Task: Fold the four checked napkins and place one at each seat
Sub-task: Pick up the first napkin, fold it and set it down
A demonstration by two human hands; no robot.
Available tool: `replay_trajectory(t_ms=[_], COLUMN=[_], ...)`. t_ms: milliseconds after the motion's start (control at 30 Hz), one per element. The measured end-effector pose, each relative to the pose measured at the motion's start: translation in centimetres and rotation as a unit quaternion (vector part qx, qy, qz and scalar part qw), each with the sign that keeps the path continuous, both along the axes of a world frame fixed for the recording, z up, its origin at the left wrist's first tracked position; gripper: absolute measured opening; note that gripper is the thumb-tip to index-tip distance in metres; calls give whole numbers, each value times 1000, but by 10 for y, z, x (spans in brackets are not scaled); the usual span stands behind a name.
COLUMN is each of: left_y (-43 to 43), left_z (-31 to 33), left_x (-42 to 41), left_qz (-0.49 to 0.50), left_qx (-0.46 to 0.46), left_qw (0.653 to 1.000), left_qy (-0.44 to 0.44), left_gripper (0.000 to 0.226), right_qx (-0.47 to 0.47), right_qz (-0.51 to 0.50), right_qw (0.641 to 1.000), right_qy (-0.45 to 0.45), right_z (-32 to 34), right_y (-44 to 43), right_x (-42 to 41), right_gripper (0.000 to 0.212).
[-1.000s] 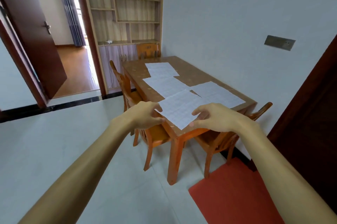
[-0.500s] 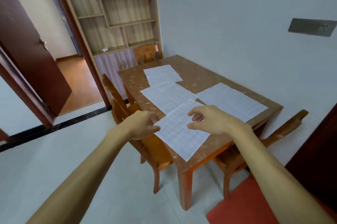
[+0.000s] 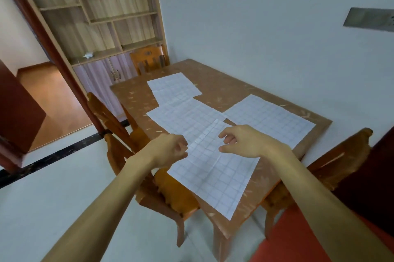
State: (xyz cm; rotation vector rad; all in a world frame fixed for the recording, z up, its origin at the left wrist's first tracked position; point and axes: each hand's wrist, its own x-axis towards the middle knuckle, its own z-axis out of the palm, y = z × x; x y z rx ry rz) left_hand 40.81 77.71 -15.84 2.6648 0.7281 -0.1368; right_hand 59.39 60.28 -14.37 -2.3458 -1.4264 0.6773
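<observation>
Wood, speckled and glossy, is the ground for this job: the table [image 3: 263,178] carries all four checked napkins, each spread flat and none folded yet.

The nearest napkin [image 3: 215,178] lies at the table's near corner, its tip reaching almost to the edge. It is probably the first to be worked because it is closest to the person.

The left hand [image 3: 170,151] sits at this napkin's left edge with its fingers curled tight. Whether it pinches the cloth cannot be told. The right hand [image 3: 243,144] hovers over the napkin's far half, fingers loosely bent, thumb out, holding nothing. Set either side of the cloth, the hands look ready to bring one edge over along the crease down its middle.

Beyond them, the middle napkin [image 3: 185,116] slips under the first one's far corner. The right napkin [image 3: 268,121] lies along the right edge, its corner touching or nearly touching the middle one. The far napkin [image 3: 172,87] lies toward the far end, overlapping the middle one.

The seats explain where the napkins will go. The near-left chair [image 3: 174,195] and a second chair [image 3: 102,110] are tucked along the left edge. The near-end chair [image 3: 341,155] stands at the near end, and the far chair [image 3: 149,59] stands at the far end.
</observation>
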Motion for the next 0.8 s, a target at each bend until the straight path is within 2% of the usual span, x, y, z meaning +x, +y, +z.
replay_trajectory(t_ms=[267, 400, 533, 800], left_y=[90, 123, 133, 131], left_z=[-30, -57, -83, -130], left_x=[39, 54, 71, 102], left_qz=[-83, -117, -155, -181], left_qx=[-22, -57, -96, -160], left_qw=[996, 990, 981, 965], left_qy=[38, 49, 64, 101], left_gripper=[30, 17, 29, 27], right_qx=[-23, -38, -37, -44], right_qz=[-74, -109, -159, -209], right_qw=[997, 993, 986, 976], right_qy=[13, 18, 26, 49], right_z=[-16, -28, -50, -109], right_y=[74, 87, 86, 70], right_x=[10, 17, 23, 34], right_gripper=[48, 43, 40, 40])
